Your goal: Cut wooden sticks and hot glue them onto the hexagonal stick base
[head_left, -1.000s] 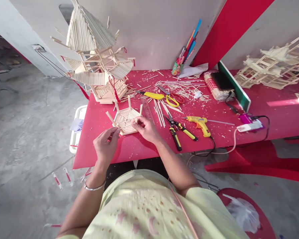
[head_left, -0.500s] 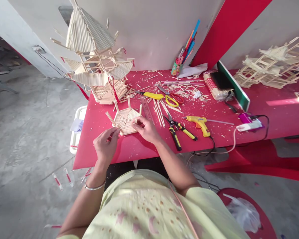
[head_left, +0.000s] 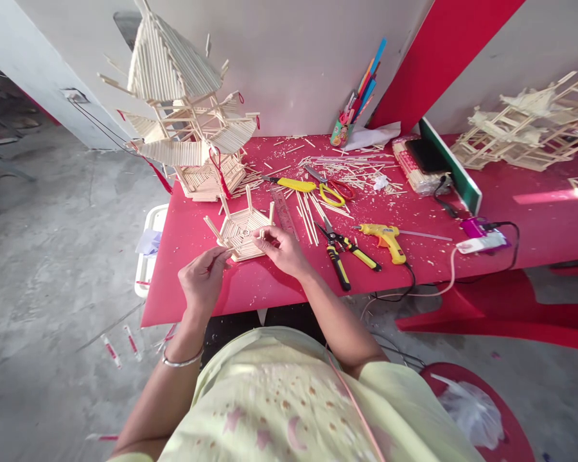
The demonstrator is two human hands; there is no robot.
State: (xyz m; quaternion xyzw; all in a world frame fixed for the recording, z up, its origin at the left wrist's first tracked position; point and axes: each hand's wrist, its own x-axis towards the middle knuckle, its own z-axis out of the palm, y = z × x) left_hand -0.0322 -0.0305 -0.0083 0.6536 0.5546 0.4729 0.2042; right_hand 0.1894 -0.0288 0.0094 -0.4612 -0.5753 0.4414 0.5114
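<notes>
On red tabletop (head_left: 270,292): hexagonal base of pale wooden sticks (head_left: 245,224) with corner posts (head_left: 250,197), lying just beyond and between bare left hand (head_left: 200,278), pinched at near-left corner, and nearer bare right hand (head_left: 283,249), pinched over near-right edge, with contents untellable in both.

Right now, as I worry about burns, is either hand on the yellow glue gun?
No, the yellow glue gun lies on the red table, apart from the left hand and the right hand, both at the stick base.

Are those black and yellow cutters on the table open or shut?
The cutters are open: their handles spread apart, with red table showing between.
</notes>
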